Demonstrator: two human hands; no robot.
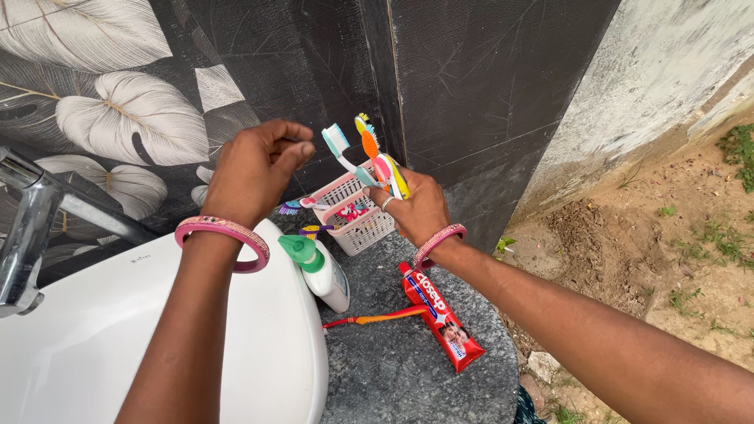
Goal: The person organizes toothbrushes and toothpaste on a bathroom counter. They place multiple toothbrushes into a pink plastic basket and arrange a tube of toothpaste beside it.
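Right hand [420, 208]: closed round a bunch of toothbrushes [369, 153], bristle heads up, held over a white slotted basket [357, 216]. Left hand [251, 169]: raised beside it, fingertips pinched together; whether it grips anything cannot be told. Pink bangle on each wrist. Below the right hand, on the grey stone bench [408, 369]: red toothpaste tube [440, 314], orange-handled toothbrush [377, 319]. Under the left hand: green-capped white bottle [322, 271], white basin [157, 330], metal tap [27, 228] further left.

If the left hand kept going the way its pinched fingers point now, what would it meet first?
The left hand points right, toward the blue-and-white toothbrush held with others in the right hand above the white basket. Its bristled head looks likeliest to be met first, though depth is unclear.
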